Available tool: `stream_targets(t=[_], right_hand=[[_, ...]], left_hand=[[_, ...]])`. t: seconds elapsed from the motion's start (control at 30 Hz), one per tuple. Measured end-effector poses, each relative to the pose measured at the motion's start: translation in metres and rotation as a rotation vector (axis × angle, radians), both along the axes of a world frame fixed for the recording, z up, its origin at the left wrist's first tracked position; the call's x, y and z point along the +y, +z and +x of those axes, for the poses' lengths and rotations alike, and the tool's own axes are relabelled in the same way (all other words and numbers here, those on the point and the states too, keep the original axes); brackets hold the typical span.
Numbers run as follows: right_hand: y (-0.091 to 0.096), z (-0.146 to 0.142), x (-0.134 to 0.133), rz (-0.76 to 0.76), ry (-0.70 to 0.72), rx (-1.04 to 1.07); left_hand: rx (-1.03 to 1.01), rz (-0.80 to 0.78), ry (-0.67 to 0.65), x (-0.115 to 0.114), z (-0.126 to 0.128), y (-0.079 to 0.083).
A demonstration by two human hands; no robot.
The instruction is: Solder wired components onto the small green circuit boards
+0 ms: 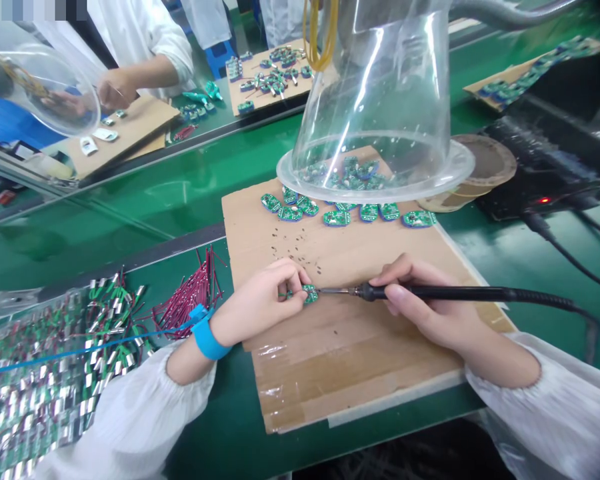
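Note:
My left hand (263, 297) pinches a small green circuit board (309, 294) against a cardboard sheet (340, 360); a blue wrist strap (206, 335) circles that wrist. My right hand (425, 300) is closed round a black soldering iron (460, 293), and the iron's tip touches the board's right edge. Several more small green circuit boards (337, 217) lie in a row at the cardboard's far edge, some under a clear plastic fume hood (380, 100).
Red wire pieces (190, 300) and a pile of green and silver parts (45, 373) lie to the left on the green bench. The iron's black cable (580, 310) runs right. A black box (545, 167) with a red light sits far right. Another person (130, 60) works across the bench.

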State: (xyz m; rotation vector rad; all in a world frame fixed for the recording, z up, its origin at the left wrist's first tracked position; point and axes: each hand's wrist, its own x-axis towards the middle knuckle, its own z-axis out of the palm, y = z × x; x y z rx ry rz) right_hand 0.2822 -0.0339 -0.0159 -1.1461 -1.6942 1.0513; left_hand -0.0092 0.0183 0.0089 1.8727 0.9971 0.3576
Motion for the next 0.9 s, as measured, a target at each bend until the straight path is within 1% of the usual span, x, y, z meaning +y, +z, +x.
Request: stream_targets(t=[0.37,0.7,0.8,0.9], right_hand=[[0.0018,0.0000,0.0002,0.005,-0.002,-0.001],[0.0015,0.0004,0.0006,0.005,-0.004,0.001],[0.0012,0.0016,-0.0007,0.001,-0.026,-0.001],[0.0002,0.0021,-0.0018,-0.015,-0.073,0.043]], left_hand=[[0.016,-0.018,0.004,-0.0003,0.0005,0.0028],[0.011,0.002,0.001,-0.0010,0.0001,0.0022],[0.016,-0.006,-0.001,-0.0007,-0.0009,0.0017],[0.023,-0.024,-0.006,0.0001,-0.0015,0.0021]])
